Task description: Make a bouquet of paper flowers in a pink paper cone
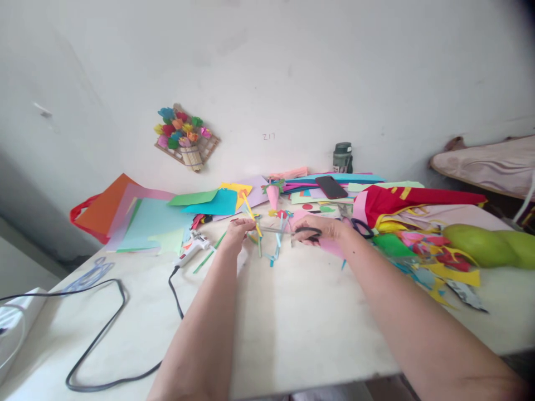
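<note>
Both my arms reach out over a white table [292, 328]. My left hand [239, 229] is closed in a pinch on a thin paper strip [253, 219], yellow with bits of blue. My right hand [317, 228] is closed on a pair of black-handled scissors [288, 231], whose blades point left toward the strip. Under and between the hands lie several narrow green and blue paper strips [271, 250].
A white glue gun [192, 248] with a black cord [108, 334] lies left of my hands. Coloured paper sheets [154, 223], a phone [331, 187], a dark bottle [343, 158], paper scraps [434, 262] and a green gourd-shaped object [489, 246] crowd the back and right. A paper-flower decoration [186, 136] hangs on the wall.
</note>
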